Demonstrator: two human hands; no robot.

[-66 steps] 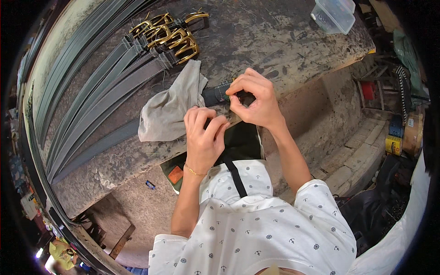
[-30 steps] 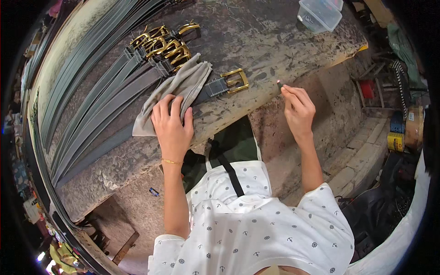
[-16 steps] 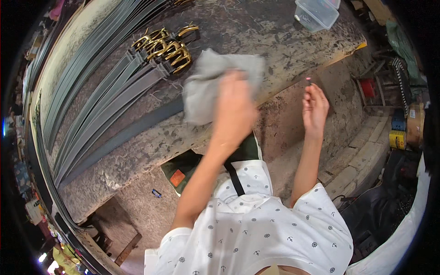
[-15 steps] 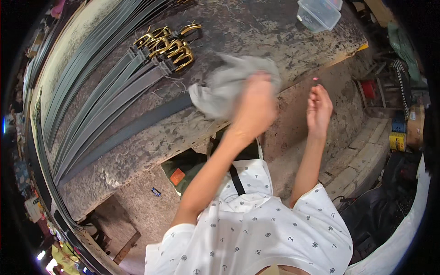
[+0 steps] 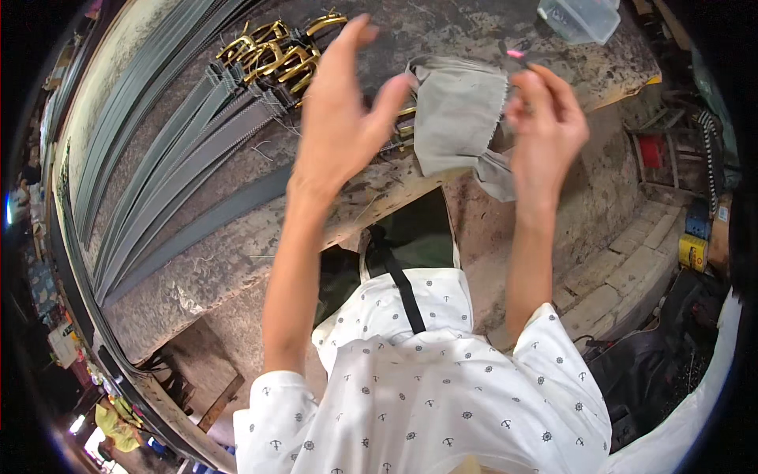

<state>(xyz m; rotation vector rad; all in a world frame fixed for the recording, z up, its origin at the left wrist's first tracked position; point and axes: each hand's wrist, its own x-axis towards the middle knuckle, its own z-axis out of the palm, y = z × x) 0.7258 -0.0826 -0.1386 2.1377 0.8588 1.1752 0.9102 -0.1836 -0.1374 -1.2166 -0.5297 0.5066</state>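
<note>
My left hand [image 5: 339, 122] is raised over the bench with thumb and fingers spread, holding nothing. My right hand [image 5: 546, 118] has its fingers closed on a small dark object with a bright pink tip [image 5: 516, 54]; its exact kind I cannot make out. Between the hands a crumpled grey cloth [image 5: 454, 114] lies at the bench edge, one corner hanging over. A single grey belt [image 5: 229, 209] runs along the front of the bench, partly hidden by my left hand. Part of a gold buckle [image 5: 405, 126] shows beside the cloth.
Several grey belts [image 5: 185, 142] lie fanned out on the worn bench [image 5: 189, 292], their gold buckles [image 5: 276, 55] bunched together. A translucent plastic container [image 5: 580, 20] stands at the far right. A yellow box [image 5: 692, 251] and a stool [image 5: 659, 162] are off to the right.
My left hand has let go of the grey cloth and moved left, opening. The cloth now lies on the bench edge. My right hand has moved up and slightly left with the small object.
</note>
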